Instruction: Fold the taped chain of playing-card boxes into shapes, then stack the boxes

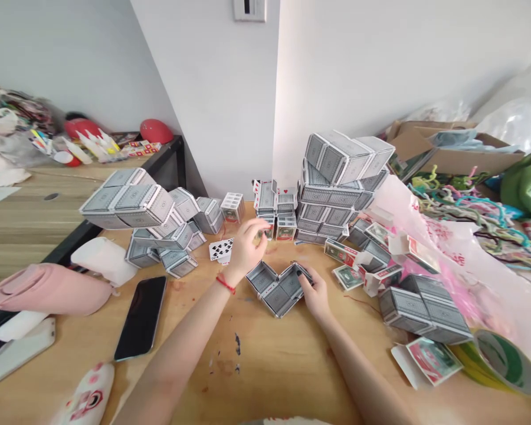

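No words or nos. legible for sure. White rect. paper playing card w/ black pips, beyond & to R of flat black glossy phone: rank unclear. Farther R of phone, white paper card w/ red heart sign. Far R of phone, red print on pink translucent plastic bag & labels on small red-green cardboard box: unreadable.

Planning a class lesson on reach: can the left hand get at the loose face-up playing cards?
Probably yes: the playing cards lie face up on the table just beside the left hand, with no object on top.
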{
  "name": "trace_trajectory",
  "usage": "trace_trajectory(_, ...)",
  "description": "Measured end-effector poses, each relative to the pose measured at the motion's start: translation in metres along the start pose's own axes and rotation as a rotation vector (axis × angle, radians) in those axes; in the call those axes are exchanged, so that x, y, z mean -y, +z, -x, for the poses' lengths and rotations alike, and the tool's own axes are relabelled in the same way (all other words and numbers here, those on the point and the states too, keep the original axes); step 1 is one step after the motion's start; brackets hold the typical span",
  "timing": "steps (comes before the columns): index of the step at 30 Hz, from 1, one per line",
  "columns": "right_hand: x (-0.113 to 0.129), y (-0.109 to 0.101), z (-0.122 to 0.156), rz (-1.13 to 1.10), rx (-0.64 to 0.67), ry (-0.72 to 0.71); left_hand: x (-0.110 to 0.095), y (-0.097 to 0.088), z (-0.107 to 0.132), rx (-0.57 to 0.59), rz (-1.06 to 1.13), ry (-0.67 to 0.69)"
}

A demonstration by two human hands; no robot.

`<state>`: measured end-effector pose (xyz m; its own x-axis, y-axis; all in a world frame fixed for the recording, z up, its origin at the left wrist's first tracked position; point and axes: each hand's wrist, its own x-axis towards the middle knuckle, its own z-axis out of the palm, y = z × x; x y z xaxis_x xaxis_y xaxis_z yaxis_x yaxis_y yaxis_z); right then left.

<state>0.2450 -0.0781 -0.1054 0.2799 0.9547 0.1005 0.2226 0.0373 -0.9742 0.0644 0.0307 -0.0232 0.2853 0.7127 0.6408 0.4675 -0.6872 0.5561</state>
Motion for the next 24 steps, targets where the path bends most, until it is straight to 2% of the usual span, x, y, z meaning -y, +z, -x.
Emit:
trace_trajectory(3, 0.0, -0.001, 0.0, -0.001, 0.011, -0.001, 0.001, 0.008, -0.05, 0.115, -0.193, 0.101)
trace_trajectory(6, -0.001, -0.002, 0.001, -0.002, 0.014, -0.01, 0.008, 0.02, -0.079, 0.296, -0.334, 0.09)
trace_trajectory(9, -0.004, -0.003, 0.001, 0.001, 0.016, -0.021, 0.013, 0.027, -0.088, 0.397, -0.42, 0.054)
trace_trajectory(13, -0.007, -0.003, 0.0, 0.003, 0.011, -0.032, 0.013, 0.021, -0.088, 0.38, -0.446, 0.054)
trace_trajectory(16, -0.008, -0.003, 0.0, -0.001, 0.011, -0.031, 0.012, 0.009, -0.09, 0.317, -0.48, 0.019)
trace_trajectory(18, -0.008, -0.003, 0.0, -0.004, 0.011, -0.03, 0.01, -0.001, -0.091, 0.236, -0.493, -0.014)
trace_trajectory(21, -0.006, -0.003, 0.0, -0.012, 0.007, -0.03, 0.005, -0.019, -0.085, -0.049, -0.385, -0.095)
trace_trajectory(24, -0.004, -0.004, 0.001, -0.026, 0.001, -0.039, -0.007, -0.035, -0.061, -0.385, -0.084, -0.218)
